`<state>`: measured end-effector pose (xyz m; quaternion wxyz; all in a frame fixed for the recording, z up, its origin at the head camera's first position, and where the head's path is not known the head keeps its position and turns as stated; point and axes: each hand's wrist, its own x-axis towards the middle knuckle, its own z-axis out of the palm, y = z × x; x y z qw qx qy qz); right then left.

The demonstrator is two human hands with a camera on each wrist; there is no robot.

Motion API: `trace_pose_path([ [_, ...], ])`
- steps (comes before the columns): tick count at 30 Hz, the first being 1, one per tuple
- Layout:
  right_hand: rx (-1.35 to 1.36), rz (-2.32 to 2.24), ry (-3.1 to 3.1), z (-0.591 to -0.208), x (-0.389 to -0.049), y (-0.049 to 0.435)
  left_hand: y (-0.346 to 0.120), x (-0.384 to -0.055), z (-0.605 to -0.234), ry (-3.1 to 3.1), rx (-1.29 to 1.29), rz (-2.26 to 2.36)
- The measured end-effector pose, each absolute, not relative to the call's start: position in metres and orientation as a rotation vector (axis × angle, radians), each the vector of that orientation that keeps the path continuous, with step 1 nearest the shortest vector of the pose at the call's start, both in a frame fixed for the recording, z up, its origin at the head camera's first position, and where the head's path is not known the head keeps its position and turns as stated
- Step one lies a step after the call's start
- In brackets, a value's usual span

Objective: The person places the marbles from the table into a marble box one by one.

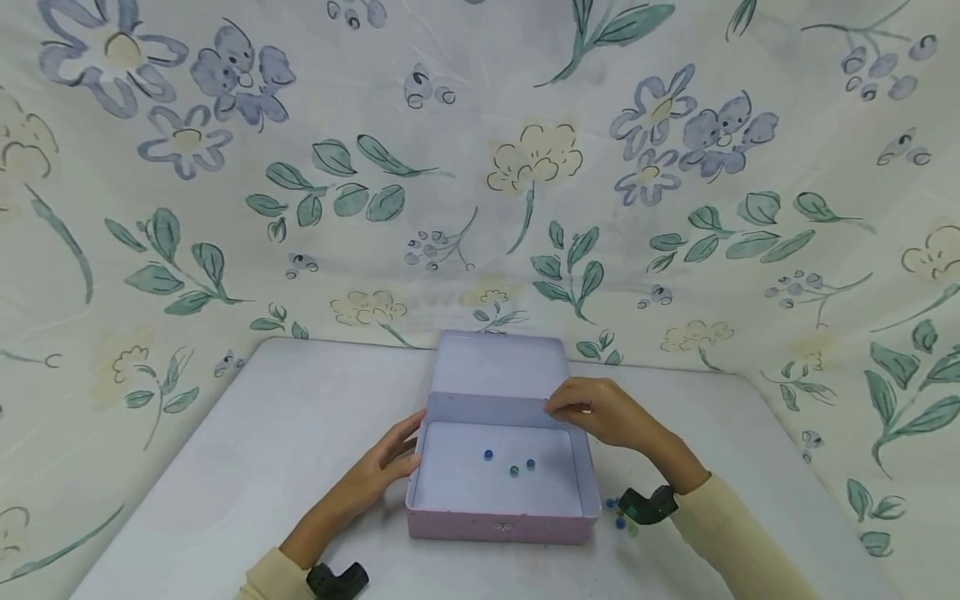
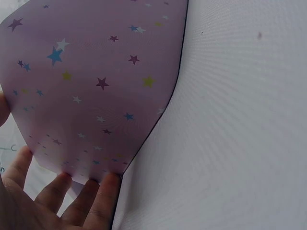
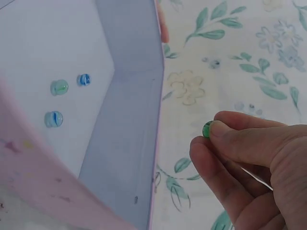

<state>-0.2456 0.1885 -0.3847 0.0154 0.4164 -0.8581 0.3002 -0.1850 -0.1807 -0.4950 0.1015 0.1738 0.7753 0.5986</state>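
Going left to right, box as the landmark.

Left of the box: left hand (image 1: 372, 471), fingers a bit apart and nearly straight, tips against the left side of the box (image 1: 502, 527). Pinching nothing; reads as steadying it.

Inside the box: three loose marbles on the floor, apart from each other: blue one (image 1: 488, 455) leftmost, greenish one (image 1: 513, 472) nearer the front, bluish one (image 1: 530, 464) just right of that. Lid (image 1: 498, 358) is open behind the box.

At the box's rear right, in the head view: right hand (image 1: 606, 410), thumb and finger pinching the green marble (image 3: 206, 129). It sits right at the fingertips, thumb over it, part showing beyond the thumb tip. Not resting in the box. Height over the rim: can't tell.

Right of the box: small cluster of marbles (image 1: 620, 523) on the table (image 1: 330, 392), near the front right corner, partly behind the wrist camera (image 1: 648, 505). No exact count.

Step, my read: mid-transfer, one marble per trip. Next move calls for fingertips inside the walls, low, then an easy release so it doesn't bounce out.
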Motion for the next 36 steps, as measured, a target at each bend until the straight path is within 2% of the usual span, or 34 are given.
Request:
trace_pose_path([
  [6,1.427,0.911,-2.642,-0.385,-0.256,0.176,-0.180,-0.187,-0.497,2.292,0.510,1.768],
  [20,1.479,0.807,-2.713,-0.384,-0.267,0.140,-0.181,-0.184,-0.494,2.278,0.484,1.775],
  [36,1.485,0.793,-2.818,-0.411,-0.278,0.121,-0.181,-0.184,-0.495,2.287,0.492,1.775],
])
